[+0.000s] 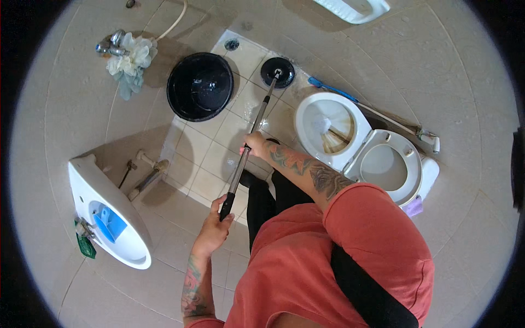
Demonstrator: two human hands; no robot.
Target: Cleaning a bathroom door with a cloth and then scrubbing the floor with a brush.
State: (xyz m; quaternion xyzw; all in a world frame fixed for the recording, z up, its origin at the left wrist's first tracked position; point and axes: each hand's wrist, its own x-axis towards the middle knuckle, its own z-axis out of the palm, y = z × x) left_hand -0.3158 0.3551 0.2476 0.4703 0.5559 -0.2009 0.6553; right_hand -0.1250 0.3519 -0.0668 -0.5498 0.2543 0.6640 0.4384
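My left hand (215, 229) grips the black end of a long metal pole handle (238, 172). Farther along the same handle, my right hand (255, 144) is closed around its middle. The pole slants away from me to a round black mop head (277, 73), which rests on the tiled floor (205, 160) by the far wall. Left of the mop head stands a large black tub (200, 87), whose inside shines. Wet, glossy patches show on the tiles around the pole.
On the right is a toilet bowl (301, 123) with its lid raised and brown stains inside. A blue-headed brush (334, 89) lies along the wall behind it. At left, a white sink (137, 242) holds a blue item (110, 223). A mesh sponge (133, 57) hangs from a tap. A floor drain (231, 44) sits in the far corner.
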